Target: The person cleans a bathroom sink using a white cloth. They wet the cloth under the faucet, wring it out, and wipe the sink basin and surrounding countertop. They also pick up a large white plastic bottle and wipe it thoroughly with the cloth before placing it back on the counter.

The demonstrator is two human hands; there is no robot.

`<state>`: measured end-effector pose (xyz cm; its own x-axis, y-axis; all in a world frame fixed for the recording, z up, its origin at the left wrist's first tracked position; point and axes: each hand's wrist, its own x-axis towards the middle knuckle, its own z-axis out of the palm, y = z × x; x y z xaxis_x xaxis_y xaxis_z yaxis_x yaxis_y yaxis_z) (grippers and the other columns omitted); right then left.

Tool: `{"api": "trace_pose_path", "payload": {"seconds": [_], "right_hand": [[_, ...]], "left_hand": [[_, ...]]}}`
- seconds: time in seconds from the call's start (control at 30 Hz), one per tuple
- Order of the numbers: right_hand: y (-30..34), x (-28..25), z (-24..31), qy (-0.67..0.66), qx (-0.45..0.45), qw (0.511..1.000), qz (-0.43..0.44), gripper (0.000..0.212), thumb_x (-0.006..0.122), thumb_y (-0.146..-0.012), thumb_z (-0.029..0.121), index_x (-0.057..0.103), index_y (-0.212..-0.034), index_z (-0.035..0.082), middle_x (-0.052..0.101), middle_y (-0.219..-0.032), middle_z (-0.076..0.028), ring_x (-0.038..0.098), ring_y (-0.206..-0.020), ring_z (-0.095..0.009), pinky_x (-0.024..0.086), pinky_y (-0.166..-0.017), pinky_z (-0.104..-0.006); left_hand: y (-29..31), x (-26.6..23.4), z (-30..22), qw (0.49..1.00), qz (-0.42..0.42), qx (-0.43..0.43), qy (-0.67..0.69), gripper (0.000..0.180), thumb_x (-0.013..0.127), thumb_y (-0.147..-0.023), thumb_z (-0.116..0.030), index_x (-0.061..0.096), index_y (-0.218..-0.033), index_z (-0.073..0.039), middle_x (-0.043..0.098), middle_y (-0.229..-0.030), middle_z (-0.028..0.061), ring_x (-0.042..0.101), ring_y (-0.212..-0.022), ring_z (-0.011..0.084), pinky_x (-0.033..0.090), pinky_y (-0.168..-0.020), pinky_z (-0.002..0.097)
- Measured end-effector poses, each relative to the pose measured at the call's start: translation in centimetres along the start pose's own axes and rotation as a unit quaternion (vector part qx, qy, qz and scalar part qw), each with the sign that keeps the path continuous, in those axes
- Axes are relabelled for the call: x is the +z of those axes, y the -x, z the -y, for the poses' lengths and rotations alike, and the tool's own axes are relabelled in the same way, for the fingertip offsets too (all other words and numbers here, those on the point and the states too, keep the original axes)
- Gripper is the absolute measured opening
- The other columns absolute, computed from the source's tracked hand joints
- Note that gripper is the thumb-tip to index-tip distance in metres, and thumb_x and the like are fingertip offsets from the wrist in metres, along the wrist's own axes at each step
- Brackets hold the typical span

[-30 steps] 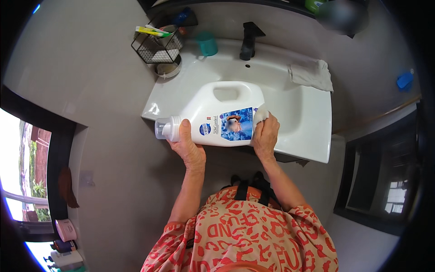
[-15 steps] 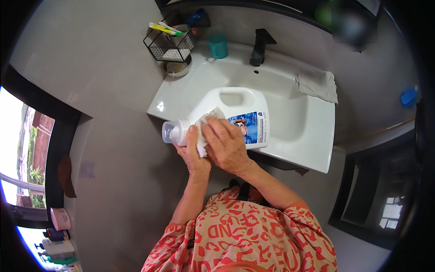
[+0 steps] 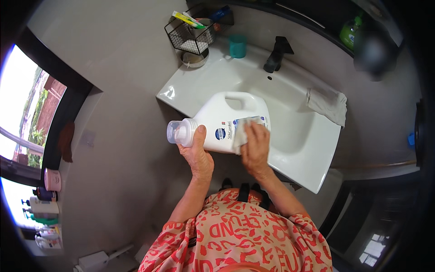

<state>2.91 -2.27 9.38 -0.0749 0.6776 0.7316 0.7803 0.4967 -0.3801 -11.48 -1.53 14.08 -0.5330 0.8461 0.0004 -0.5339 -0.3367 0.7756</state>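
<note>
A large white detergent jug [image 3: 213, 111] with a clear cap and a moulded handle lies tipped on its side, cap to the left, over the front of the washbasin. My left hand [image 3: 197, 152] is closed round its neck, thumb on top just behind the cap. In my right hand [image 3: 255, 149] is a pale cloth [image 3: 241, 136], pressed flat against the jug's label and covering much of the printed picture. Whether the jug's base rests on the basin is hard to make out.
The white washbasin [image 3: 312, 156] has a black faucet [image 3: 277, 54] at its back. A teal cup [image 3: 237, 46], a wire basket [image 3: 190, 38] and a round dish [image 3: 195, 59] stand at the back left. Another cloth [image 3: 327, 105] drapes over the right rim. Bottles [image 3: 45, 206] line the windowsill.
My right hand has slid the cloth from the jug's neck end rightward onto the label, uncovering the front part. My left hand keeps its hold on the neck. The whole view has shifted a little.
</note>
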Motion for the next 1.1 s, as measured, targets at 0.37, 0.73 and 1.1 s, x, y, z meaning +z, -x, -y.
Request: {"api": "trace_pose_path", "payload": {"seconds": [0.37, 0.73, 1.1], "right_hand": [[-0.6, -2.0, 2.7, -0.074, -0.122, 0.989, 0.031, 0.049, 0.064, -0.067, 0.013, 0.056, -0.115, 0.002, 0.052, -0.117, -0.012, 0.05, -0.104, -0.027, 0.04, -0.083, -0.037], [-0.4, -0.1, -7.8, -0.047, 0.159, 0.982, 0.087, 0.041, 0.053, -0.08, 0.014, 0.052, -0.119, 0.002, 0.051, -0.116, -0.016, 0.047, -0.103, -0.036, 0.038, -0.085, -0.0435], [2.6, -0.6, -3.3, -0.014, 0.155, 0.988, 0.01, 0.043, 0.057, -0.081, 0.011, 0.048, -0.121, -0.002, 0.047, -0.116, -0.027, 0.046, -0.104, -0.042, 0.04, -0.089, -0.0445]], "left_hand": [[2.8, -1.0, -0.1, 0.999, -0.036, -0.027, -0.015, 0.032, 0.065, -0.08, -0.008, 0.05, -0.108, -0.005, 0.056, -0.099, 0.0047, 0.056, -0.091, 0.0143, 0.048, -0.081, 0.0304], [2.0, -4.9, 0.6, 0.994, -0.04, -0.094, 0.024, 0.041, 0.067, -0.079, -0.019, 0.048, -0.115, -0.008, 0.055, -0.106, 0.006, 0.055, -0.1, 0.0185, 0.047, -0.088, 0.0361], [-1.0, -8.3, 4.9, 0.983, -0.067, -0.145, 0.092, 0.053, 0.067, -0.081, -0.033, 0.045, -0.12, -0.004, 0.056, -0.111, 0.007, 0.054, -0.107, 0.0202, 0.046, -0.093, 0.0352]]}}
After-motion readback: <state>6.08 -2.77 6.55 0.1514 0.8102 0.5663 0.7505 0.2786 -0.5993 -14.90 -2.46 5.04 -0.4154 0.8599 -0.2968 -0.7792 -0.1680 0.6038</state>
